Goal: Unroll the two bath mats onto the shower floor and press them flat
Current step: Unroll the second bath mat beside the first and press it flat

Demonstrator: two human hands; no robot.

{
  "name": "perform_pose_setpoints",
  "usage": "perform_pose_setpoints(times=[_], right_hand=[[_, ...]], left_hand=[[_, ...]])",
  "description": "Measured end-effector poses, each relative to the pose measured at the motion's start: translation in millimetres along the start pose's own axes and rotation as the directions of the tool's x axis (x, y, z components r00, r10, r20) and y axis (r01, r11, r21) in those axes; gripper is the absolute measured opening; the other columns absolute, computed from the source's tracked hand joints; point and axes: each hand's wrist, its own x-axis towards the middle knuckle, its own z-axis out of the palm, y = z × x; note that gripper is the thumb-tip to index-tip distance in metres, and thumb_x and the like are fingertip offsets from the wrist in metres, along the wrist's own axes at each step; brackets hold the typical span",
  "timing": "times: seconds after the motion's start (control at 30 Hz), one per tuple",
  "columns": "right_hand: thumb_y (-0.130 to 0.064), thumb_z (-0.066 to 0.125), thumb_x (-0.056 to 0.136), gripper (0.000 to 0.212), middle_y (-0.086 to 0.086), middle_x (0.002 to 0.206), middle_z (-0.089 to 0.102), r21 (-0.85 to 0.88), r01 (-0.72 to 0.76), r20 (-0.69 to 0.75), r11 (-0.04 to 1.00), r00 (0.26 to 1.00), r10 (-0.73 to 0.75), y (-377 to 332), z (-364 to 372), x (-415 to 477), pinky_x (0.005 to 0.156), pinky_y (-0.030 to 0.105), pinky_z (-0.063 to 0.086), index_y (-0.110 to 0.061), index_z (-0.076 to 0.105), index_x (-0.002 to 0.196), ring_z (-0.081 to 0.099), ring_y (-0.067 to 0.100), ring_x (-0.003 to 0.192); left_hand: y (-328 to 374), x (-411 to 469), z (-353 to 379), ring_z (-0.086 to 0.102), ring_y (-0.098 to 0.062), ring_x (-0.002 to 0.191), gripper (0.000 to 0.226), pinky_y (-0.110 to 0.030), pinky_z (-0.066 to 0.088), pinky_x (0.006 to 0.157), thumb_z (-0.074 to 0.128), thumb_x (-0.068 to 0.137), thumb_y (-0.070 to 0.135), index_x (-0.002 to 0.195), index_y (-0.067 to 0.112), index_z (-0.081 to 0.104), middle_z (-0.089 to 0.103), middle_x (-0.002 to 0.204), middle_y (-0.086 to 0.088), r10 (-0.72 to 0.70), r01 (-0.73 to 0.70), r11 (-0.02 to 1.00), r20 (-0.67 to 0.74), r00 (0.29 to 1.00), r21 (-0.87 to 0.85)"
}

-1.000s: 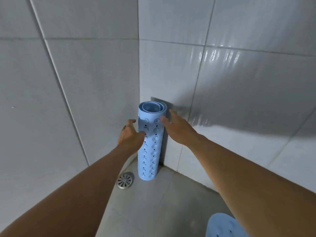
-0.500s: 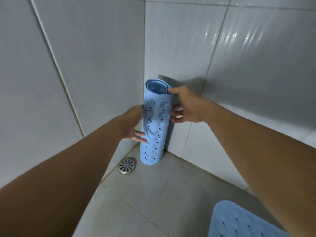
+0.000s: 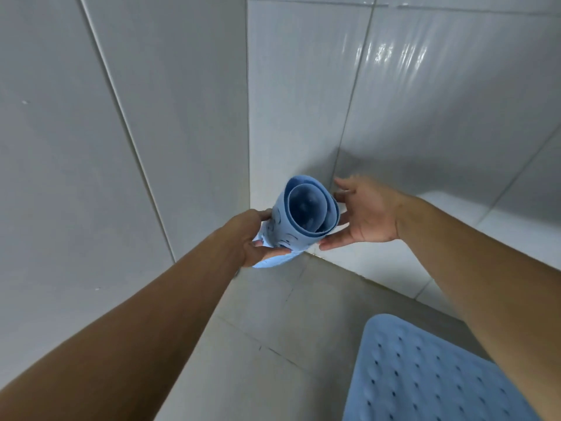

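Observation:
A light blue bath mat, rolled into a tube [image 3: 306, 218], is held in the air in front of the shower corner, its open end tilted toward me. My left hand [image 3: 250, 238] grips its lower left side, thumb across the front. My right hand [image 3: 362, 217] cups its right side with fingers spread along the roll. A second blue mat [image 3: 425, 381], dotted with holes, lies unrolled on the floor at the lower right, partly cut off by the frame edge and my right arm.
White tiled walls meet in a corner [image 3: 247, 117] behind the roll. Grey floor tiles [image 3: 273, 329] spread below, between my arms. The round floor drain seen earlier is hidden behind my left hand.
The rolled mat was standing upright on the floor in the corner. Both hands closed on it and lifted it off the floor, tipping its open top toward me.

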Motion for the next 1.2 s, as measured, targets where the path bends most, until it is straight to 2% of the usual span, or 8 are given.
perform_pose_setpoints(times=[0.17, 0.23, 0.33, 0.43, 0.73, 0.93, 1.07, 1.2], right_hand=[[-0.032, 0.078, 0.084, 0.058, 0.022, 0.135, 0.058, -0.211, -0.188, -0.036, 0.959, 0.982, 0.185, 31, 4, 5, 0.093, 0.054, 0.055, -0.007, 0.059, 0.132, 0.067, 0.042, 0.111], [-0.026, 0.078, 0.084, 0.054, 0.022, 0.134, 0.06, -0.257, -0.194, -0.04, 0.947, 0.981, 0.191, 43, 6, 2, 0.096, 0.056, 0.053, -0.003, 0.061, 0.13, 0.066, 0.041, 0.113], [-0.024, 0.085, 0.072, 0.061, 0.021, 0.127, 0.066, -0.207, -0.172, -0.042, 0.963, 0.985, 0.167, 62, 3, -6, 0.095, 0.055, 0.054, 0.0, 0.063, 0.124, 0.067, 0.039, 0.111], [-0.018, 0.082, 0.072, 0.067, 0.023, 0.131, 0.063, -0.119, -0.194, -0.047, 0.974, 0.981, 0.189, 91, -2, -7, 0.101, 0.055, 0.049, 0.001, 0.056, 0.13, 0.065, 0.035, 0.115], [-0.006, 0.081, 0.074, 0.068, 0.02, 0.14, 0.057, -0.078, -0.175, 0.053, 0.981, 0.982, 0.18, 154, 4, -51, 0.108, 0.059, 0.043, -0.006, 0.056, 0.137, 0.057, 0.039, 0.126], [-0.003, 0.083, 0.073, 0.065, 0.017, 0.143, 0.055, -0.033, -0.097, -0.001, 0.995, 0.995, 0.097, 166, 11, -114, 0.105, 0.061, 0.044, -0.015, 0.062, 0.134, 0.055, 0.038, 0.129], [0.004, 0.078, 0.074, 0.048, 0.017, 0.136, 0.06, -0.004, -0.079, -0.019, 0.997, 0.997, 0.079, 160, 7, -160, 0.106, 0.06, 0.044, -0.013, 0.07, 0.118, 0.056, 0.038, 0.128], [0.004, 0.08, 0.072, 0.061, 0.019, 0.14, 0.056, -0.044, -0.064, 0.027, 0.997, 0.998, 0.065, 169, -1, -188, 0.101, 0.062, 0.047, -0.012, 0.062, 0.129, 0.058, 0.04, 0.125]], left_hand=[[-30, -19, 4, 0.059, -0.039, 0.081, 0.021, -0.057, 0.046, 0.102, 0.053, 0.101, 0.005, 0.082, -0.001, 0.05, 0.055, 0.086, -0.013, -0.091, 0.091, 0.996, 0.028, 0.995, -0.012], [-40, -11, -3, 0.063, -0.044, 0.093, 0.009, -0.061, 0.05, 0.096, 0.058, 0.097, 0.0, 0.1, -0.004, 0.051, 0.056, 0.1, -0.024, -0.109, 0.114, 0.991, 0.077, 0.991, -0.071], [-58, 1, -15, 0.065, -0.046, 0.1, 0.051, -0.06, 0.059, 0.071, 0.068, 0.087, -0.005, 0.128, 0.002, 0.04, 0.047, 0.129, -0.025, -0.116, 0.117, 0.992, 0.024, 0.993, -0.045], [-81, 0, -24, 0.062, -0.04, 0.108, 0.047, -0.056, 0.061, 0.067, 0.07, 0.085, -0.007, 0.126, -0.004, 0.048, 0.05, 0.13, -0.022, -0.095, 0.095, 0.995, 0.026, 0.995, 0.01], [-127, -30, -38, 0.063, -0.041, 0.11, 0.024, -0.059, 0.052, 0.094, 0.063, 0.085, -0.014, 0.108, -0.006, 0.059, 0.057, 0.12, -0.024, -0.073, 0.056, 0.99, 0.129, 0.989, 0.129], [-132, -74, -22, 0.067, -0.04, 0.106, 0.033, -0.056, 0.057, 0.084, 0.061, 0.087, -0.012, 0.12, -0.008, 0.061, 0.062, 0.125, -0.022, -0.108, 0.06, 0.975, 0.219, 0.97, 0.213], [-125, -111, -4, 0.066, -0.038, 0.112, 0.044, -0.053, 0.056, 0.09, 0.064, 0.084, -0.011, 0.126, 0.0, 0.063, 0.063, 0.132, -0.015, -0.18, 0.086, 0.941, 0.269, 0.946, 0.328], [-137, -135, 14, 0.068, -0.033, 0.105, 0.042, -0.045, 0.06, 0.079, 0.065, 0.084, -0.01, 0.123, 0.006, 0.065, 0.066, 0.128, -0.011, -0.173, 0.066, 0.928, 0.267, 0.948, 0.366]])
